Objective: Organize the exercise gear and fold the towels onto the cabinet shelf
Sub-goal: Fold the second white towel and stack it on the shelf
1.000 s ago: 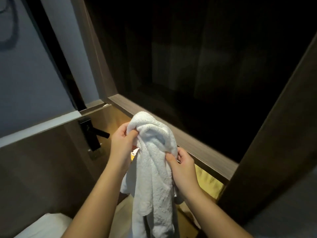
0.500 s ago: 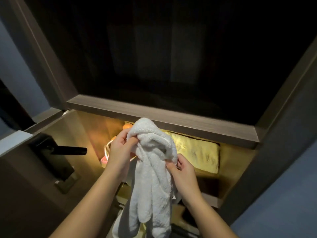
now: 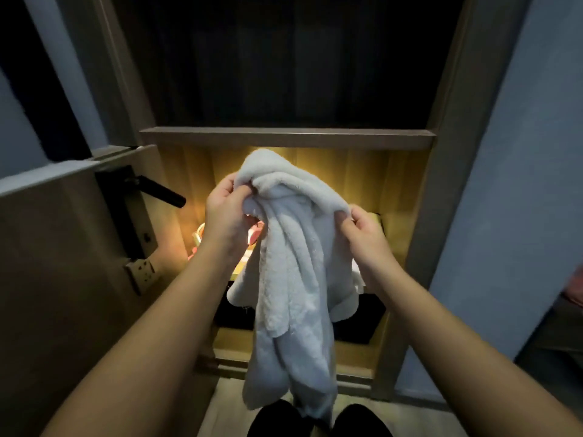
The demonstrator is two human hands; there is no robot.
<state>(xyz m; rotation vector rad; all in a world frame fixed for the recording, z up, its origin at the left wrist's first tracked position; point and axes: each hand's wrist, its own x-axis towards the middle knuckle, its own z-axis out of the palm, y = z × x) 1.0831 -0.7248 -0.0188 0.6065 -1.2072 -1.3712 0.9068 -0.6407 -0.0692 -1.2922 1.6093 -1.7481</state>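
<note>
A white towel (image 3: 293,263) hangs in the middle of the picture. It is soft and all bunched up, not folded. Its top is a round lump, and long loose folds drop down from there almost to the bottom of the picture.

The left hand (image 3: 225,216) is at the upper left of the towel. Its thumb and fingers are curled and pinch the bunched top. The right hand (image 3: 366,234) is a bit lower, at the right side of the towel. Its fingers are curled too and pinch the towel's edge. Both hands hold the towel up in the air, and both bare arms reach in from the bottom corners.

Behind the towel stands a brown wood cabinet (image 3: 454,152). A flat shelf board (image 3: 287,138) goes across it just above the towel. Above the board the cabinet is very dark. Below the board a yellow light glows inside. Some small pink things (image 3: 255,236) sit in that lit part, just beside the left hand. They are mostly hidden, so I cannot tell what they are. Lower down, behind the towel, there is a dark space (image 3: 362,320).

At the left of the picture is a door (image 3: 63,279) with a black handle (image 3: 157,192) that sticks out toward the cabinet. At the right is a blue-gray wall (image 3: 520,152). At the very bottom, two black shoes (image 3: 277,417) stand on the floor (image 3: 220,411), with the end of the towel hanging just over them.
</note>
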